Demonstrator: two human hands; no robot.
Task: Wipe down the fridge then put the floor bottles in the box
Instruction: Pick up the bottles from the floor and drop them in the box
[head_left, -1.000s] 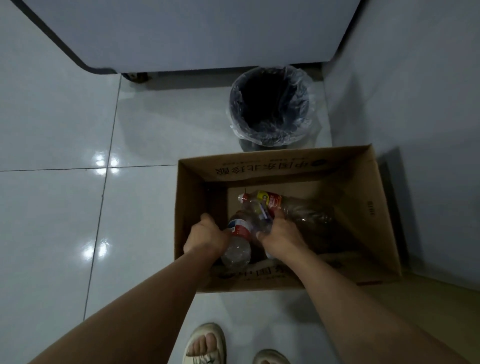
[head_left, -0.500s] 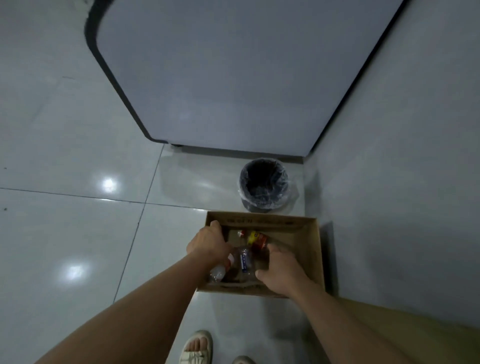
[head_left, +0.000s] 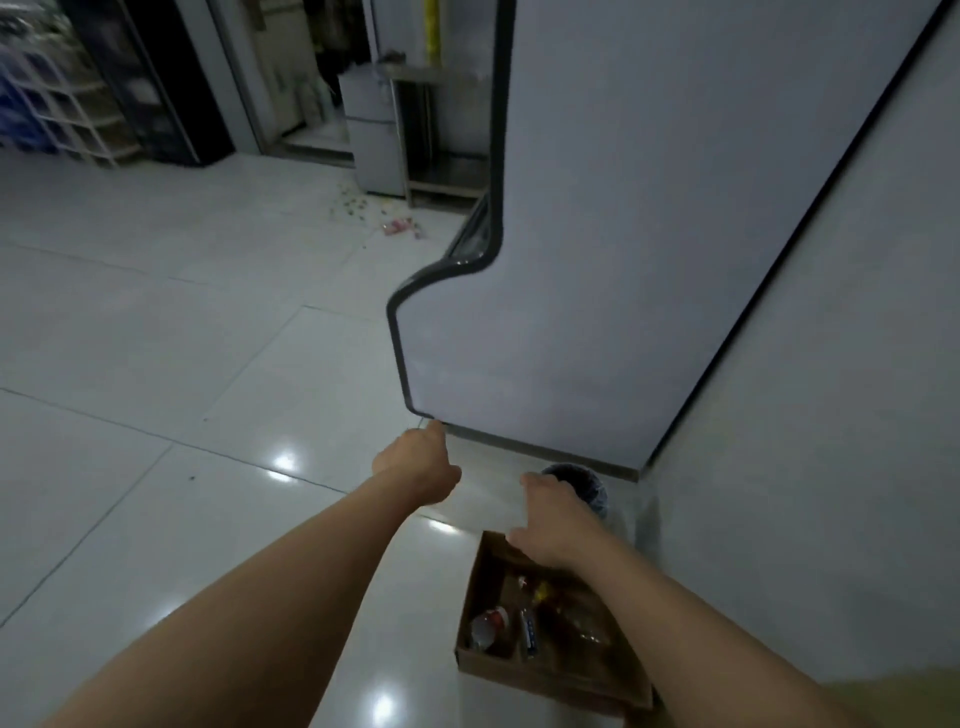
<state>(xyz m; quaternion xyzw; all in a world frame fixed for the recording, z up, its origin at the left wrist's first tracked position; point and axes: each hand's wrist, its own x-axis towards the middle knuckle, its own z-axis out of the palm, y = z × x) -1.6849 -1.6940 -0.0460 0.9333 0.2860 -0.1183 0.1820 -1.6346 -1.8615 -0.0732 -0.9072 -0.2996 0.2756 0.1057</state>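
Far off on the left stands a white lattice shelf unit (head_left: 67, 111) against the back wall, and beyond the glossy floor tiles (head_left: 156, 322) a small grey cabinet (head_left: 371, 140) sits in a doorway with bits of litter (head_left: 397, 226) scattered before it. Closer in, the left hand (head_left: 415, 460) is stretched out over the floor, holding nothing, its fingers lying relaxed so far as the blur lets me judge. Just past it rises the pale side of the fridge (head_left: 649, 234), its dark edge curving down to the floor. The right hand (head_left: 553, 522) hangs slack and bare above the far rim of the cardboard box (head_left: 545, 675), which sits on the tiles beside the wall. Inside the box lie the plastic bottles (head_left: 524, 621), on their sides, one with a red label and one with a yellow. Behind the right hand a small lined waste bin (head_left: 592, 491) peeks out at the fridge's foot.
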